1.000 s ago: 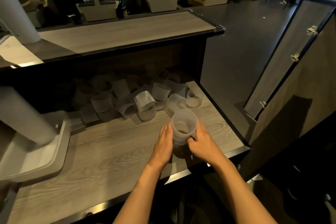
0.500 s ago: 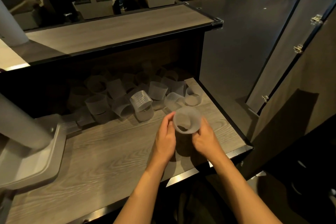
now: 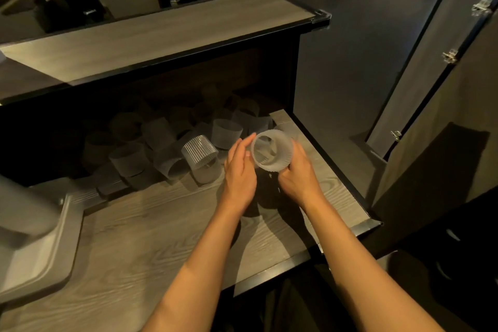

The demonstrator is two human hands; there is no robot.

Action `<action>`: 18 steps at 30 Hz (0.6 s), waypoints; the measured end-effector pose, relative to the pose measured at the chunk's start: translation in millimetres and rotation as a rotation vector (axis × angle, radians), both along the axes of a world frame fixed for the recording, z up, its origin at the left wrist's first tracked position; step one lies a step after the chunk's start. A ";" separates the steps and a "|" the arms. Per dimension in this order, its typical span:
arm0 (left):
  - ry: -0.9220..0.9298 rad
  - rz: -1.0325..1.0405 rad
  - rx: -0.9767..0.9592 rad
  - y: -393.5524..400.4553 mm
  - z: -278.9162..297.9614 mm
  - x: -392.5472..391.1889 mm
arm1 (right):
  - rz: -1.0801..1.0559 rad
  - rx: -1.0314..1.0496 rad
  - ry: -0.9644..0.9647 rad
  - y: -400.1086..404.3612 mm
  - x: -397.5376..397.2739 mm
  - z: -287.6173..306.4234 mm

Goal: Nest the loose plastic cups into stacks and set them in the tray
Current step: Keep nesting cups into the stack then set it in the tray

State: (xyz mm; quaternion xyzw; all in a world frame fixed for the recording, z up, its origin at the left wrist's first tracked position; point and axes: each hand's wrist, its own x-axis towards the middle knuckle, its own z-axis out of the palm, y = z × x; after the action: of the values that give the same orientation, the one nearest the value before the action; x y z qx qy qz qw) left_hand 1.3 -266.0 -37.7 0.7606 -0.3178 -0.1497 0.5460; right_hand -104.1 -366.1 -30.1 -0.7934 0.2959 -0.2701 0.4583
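A translucent ribbed plastic cup [image 3: 272,153] is lifted above the wooden counter [image 3: 151,229], tipped so its mouth faces me. My right hand [image 3: 299,172] grips it from below and from the right. My left hand [image 3: 239,170] is beside the cup's left side, fingers nearly straight, fingertips close to its rim. Several loose cups [image 3: 199,151] lie jumbled at the back of the counter under the upper shelf. A grey tray [image 3: 40,250] sits at the left edge, with a tall stack of nested cups [image 3: 24,210] lying in it.
A raised wooden shelf [image 3: 161,32] overhangs the cup pile, leaving it in shadow. The counter ends at a metal-trimmed edge [image 3: 347,188] on the right, with dark floor beyond. Folding panels [image 3: 431,83] stand at the right. Seated people and booths are in the background.
The cup was upright near the counter a second ago; it has been lifted and tipped so its mouth faces me. My left hand's fingers have straightened beside the cup. The view shifted downward.
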 end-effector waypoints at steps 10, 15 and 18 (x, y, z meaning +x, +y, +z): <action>0.193 -0.135 -0.073 0.2 0.5 9.4 | 0.152 0.410 -0.040 -0.2 15.2 -10.4; 0.256 -0.124 -0.113 0.5 -4.6 11.2 | 0.198 0.429 -0.030 -0.6 23.7 -13.4; 0.284 -0.123 -0.084 1.2 -5.3 11.7 | 0.195 0.374 -0.021 -3.5 26.2 -12.5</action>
State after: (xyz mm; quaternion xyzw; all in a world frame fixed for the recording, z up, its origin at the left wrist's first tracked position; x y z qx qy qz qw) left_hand 13.0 -264.8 -43.1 0.6874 -0.2893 -0.2755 0.6066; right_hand -77.9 -369.6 -42.6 -0.7166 0.2579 -0.1734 0.6244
